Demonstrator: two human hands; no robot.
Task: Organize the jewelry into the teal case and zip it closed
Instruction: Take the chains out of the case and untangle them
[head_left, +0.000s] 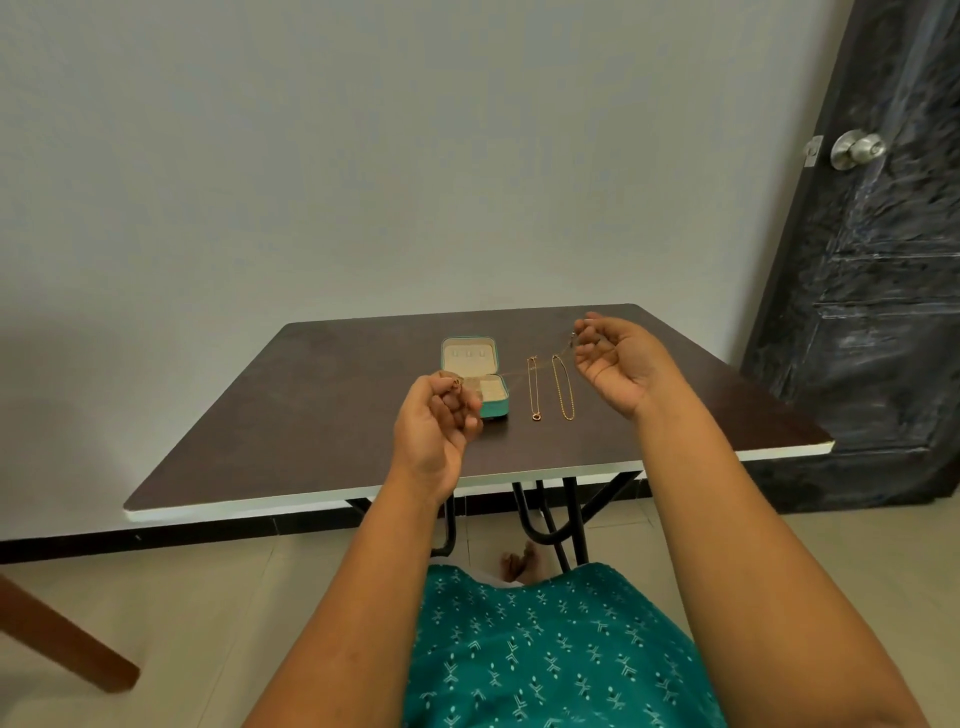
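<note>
The teal case lies open on the dark table, its cream lining showing. A thin gold chain is stretched in the air between my hands, above the case. My left hand pinches one end with a small pendant, just in front of the case. My right hand pinches the other end, palm up, to the right of the case. Two more gold necklaces lie on the table right of the case: one with a pendant and a thicker beaded one.
The table has a white front edge and black folding legs. A dark door with a metal knob stands at the right. A wooden furniture leg crosses the floor at lower left.
</note>
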